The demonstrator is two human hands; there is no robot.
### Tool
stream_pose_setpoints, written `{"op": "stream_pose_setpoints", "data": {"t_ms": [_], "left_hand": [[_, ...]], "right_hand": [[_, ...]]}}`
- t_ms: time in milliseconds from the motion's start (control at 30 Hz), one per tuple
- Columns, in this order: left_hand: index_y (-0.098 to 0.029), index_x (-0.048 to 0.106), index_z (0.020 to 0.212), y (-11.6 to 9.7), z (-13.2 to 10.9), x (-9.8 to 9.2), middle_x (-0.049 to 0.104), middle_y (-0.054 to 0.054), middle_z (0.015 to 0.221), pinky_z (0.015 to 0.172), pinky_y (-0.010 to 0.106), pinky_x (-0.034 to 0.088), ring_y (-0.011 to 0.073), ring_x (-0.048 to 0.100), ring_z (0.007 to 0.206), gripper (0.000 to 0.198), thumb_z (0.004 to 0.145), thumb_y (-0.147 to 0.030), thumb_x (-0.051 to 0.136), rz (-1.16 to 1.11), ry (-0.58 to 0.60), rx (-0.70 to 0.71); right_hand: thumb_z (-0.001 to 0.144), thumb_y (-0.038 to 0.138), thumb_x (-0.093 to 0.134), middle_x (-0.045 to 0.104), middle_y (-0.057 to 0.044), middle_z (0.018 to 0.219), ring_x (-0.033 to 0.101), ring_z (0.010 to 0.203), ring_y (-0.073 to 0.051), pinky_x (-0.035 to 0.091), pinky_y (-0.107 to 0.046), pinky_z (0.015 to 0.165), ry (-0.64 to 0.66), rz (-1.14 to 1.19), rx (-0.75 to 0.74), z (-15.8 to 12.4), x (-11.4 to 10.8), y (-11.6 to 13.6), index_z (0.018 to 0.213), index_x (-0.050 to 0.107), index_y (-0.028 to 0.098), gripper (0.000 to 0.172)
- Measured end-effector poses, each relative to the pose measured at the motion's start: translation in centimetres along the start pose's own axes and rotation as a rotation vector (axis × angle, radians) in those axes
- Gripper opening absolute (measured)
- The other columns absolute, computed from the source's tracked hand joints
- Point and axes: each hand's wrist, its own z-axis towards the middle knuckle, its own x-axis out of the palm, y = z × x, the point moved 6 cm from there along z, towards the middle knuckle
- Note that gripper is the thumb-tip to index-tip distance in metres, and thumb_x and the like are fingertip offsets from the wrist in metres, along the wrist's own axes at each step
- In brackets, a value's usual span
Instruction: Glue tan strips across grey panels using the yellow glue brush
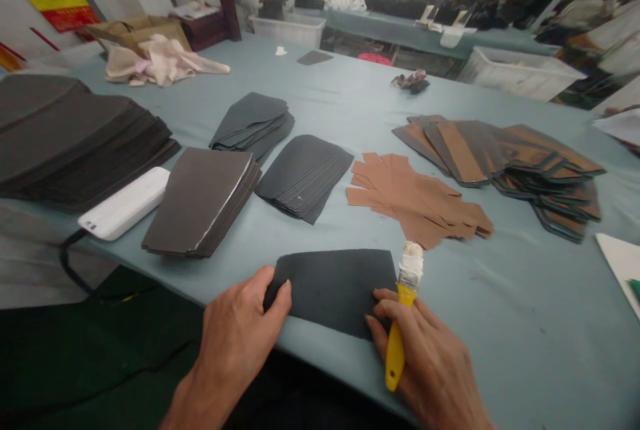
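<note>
A dark grey flat piece (335,287) lies at the near edge of the blue-grey table (525,310). My left hand (237,333) grips its left end, thumb on top and fingers curled under. My right hand (433,363) presses the piece's right edge with its fingertips while it holds a yellow-handled brush (403,313), white bristles pointing away from me.
Behind the piece lie stacks of dark pieces (303,173), a brown-topped stack (200,200), tan cutouts (415,200), and a fanned pile of brown and grey pieces (505,157). A white box (125,203) sits left. A large dark stack (70,140) lies far left.
</note>
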Motion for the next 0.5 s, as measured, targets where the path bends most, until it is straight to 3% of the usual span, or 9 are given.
{"op": "stream_pose_setpoints", "data": {"t_ms": [200, 300, 400, 500], "left_hand": [[-0.027, 0.066, 0.087, 0.3, 0.8, -0.4, 0.066, -0.003, 0.063, 0.057, 0.03, 0.023, 0.0219, 0.066, 0.061, 0.02, 0.103, -0.037, 0.058, 0.076, -0.016, 0.007], [-0.027, 0.068, 0.104, 0.9, 0.4, -1.4, 0.075, -0.001, 0.083, 0.063, 0.031, 0.038, 0.0239, 0.072, 0.074, 0.01, 0.1, -0.035, 0.065, -0.026, -0.219, 0.095], [-0.022, 0.065, 0.118, 0.4, -1.1, -2.5, 0.077, 0.007, 0.112, 0.088, 0.039, 0.05, 0.0291, 0.072, 0.102, 0.019, 0.102, -0.034, 0.064, -0.112, -0.502, 0.29], [-0.022, 0.063, 0.121, -1.4, -2.8, -2.2, 0.075, 0.007, 0.116, 0.101, 0.041, 0.05, 0.0255, 0.069, 0.108, 0.016, 0.105, -0.024, 0.06, -0.25, -0.566, 0.48]], "right_hand": [[0.11, 0.023, 0.054, 0.079, -0.01, 0.105, 0.08, 0.089, -0.021, 0.062, -0.032, 0.076, -0.027, 0.02, 0.053, -1.4, -0.5, 1.0, 0.104, 0.06, 0.021, 0.009], [0.109, 0.022, 0.056, 0.08, -0.009, 0.105, 0.08, 0.086, -0.022, 0.062, -0.032, 0.074, -0.052, -0.003, 0.083, -1.4, -0.4, 0.9, 0.105, 0.06, 0.021, 0.006], [0.108, 0.02, 0.057, 0.08, -0.008, 0.103, 0.08, 0.085, -0.021, 0.062, -0.031, 0.073, -0.048, 0.003, 0.083, -1.1, -0.5, 0.9, 0.104, 0.059, 0.022, 0.006], [0.109, 0.023, 0.055, 0.081, -0.007, 0.103, 0.081, 0.084, -0.021, 0.063, -0.031, 0.072, -0.047, 0.011, 0.068, -1.4, -0.6, 0.8, 0.103, 0.06, 0.023, 0.007]]}}
